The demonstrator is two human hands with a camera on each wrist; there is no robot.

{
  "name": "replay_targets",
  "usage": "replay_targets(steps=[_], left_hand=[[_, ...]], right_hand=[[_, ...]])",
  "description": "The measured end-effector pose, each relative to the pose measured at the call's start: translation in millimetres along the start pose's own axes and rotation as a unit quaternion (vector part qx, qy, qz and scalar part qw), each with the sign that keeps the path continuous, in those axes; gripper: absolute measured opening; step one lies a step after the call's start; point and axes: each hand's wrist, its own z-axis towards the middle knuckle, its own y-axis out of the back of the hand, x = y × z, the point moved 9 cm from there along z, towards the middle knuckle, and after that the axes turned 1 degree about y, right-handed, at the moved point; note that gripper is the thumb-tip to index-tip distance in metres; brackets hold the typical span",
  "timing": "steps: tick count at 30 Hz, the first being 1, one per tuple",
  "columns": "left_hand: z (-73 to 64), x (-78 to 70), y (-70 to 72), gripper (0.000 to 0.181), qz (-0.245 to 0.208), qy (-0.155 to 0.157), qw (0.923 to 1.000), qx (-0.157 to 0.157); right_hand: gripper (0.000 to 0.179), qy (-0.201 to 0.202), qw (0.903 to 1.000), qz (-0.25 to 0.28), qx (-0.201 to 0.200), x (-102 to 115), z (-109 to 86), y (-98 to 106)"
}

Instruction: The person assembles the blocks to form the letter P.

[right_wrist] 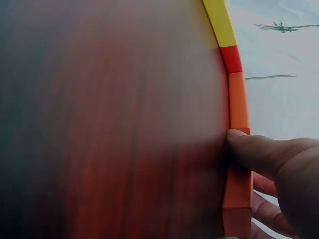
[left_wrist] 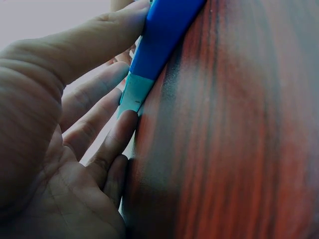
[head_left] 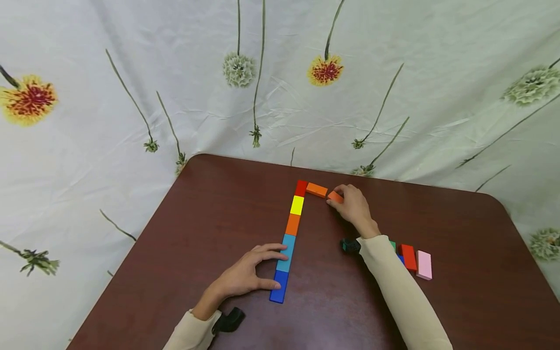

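Note:
Flat coloured blocks lie end to end on the table in a line: a dark blue block [head_left: 279,287], a light blue block [head_left: 286,245], an orange block [head_left: 292,224], a yellow block [head_left: 297,205] and a red block [head_left: 301,187]. From the red one, another orange block [head_left: 317,189] turns off to the right. My right hand [head_left: 352,204] pinches a further orange block [right_wrist: 238,186] at that block's end, thumb on the near side. My left hand [head_left: 249,270] rests with extended fingers on the light blue block and its thumb on the dark blue one.
Right of the line, partly behind the right sleeve [head_left: 393,282], lie a red block [head_left: 409,257], a pink block [head_left: 424,265], a green block [head_left: 393,245] and a blue piece. The brown table [head_left: 210,204] ends against a flower-printed cloth [head_left: 197,63].

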Motion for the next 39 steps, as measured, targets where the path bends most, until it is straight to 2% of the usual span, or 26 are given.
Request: replay_targets(steps=[7,18,25,32,39], left_hand=[[-0.1,-1.7,-0.8,0.053,-0.002,-0.003,1.0,0.003],[2.4,-1.6,-3.9,0.051,-0.001,-0.01,0.9999,0.008],[2.1,-1.6,-4.9,0.052,-0.005,-0.007,0.9999,0.009],[1.8,-1.3,-3.0,0.052,-0.008,-0.003,0.9999,0.006],[0.5,0.0,-0.1,0.053,-0.004,0.001,1.0,0.0]], right_hand=[[0.052,-0.007,0.9999,-0.009,-0.002,0,4.5,-5],[0.047,-0.003,0.9993,-0.038,-0.006,4,5.1,-3],[0.05,-0.003,0.9997,-0.025,0.005,3,4.5,-3],[0.054,0.015,0.9993,0.028,0.018,2,-5.9,12],[0.05,0.073,0.9954,0.06,0.02,-3,-33.9,34]])
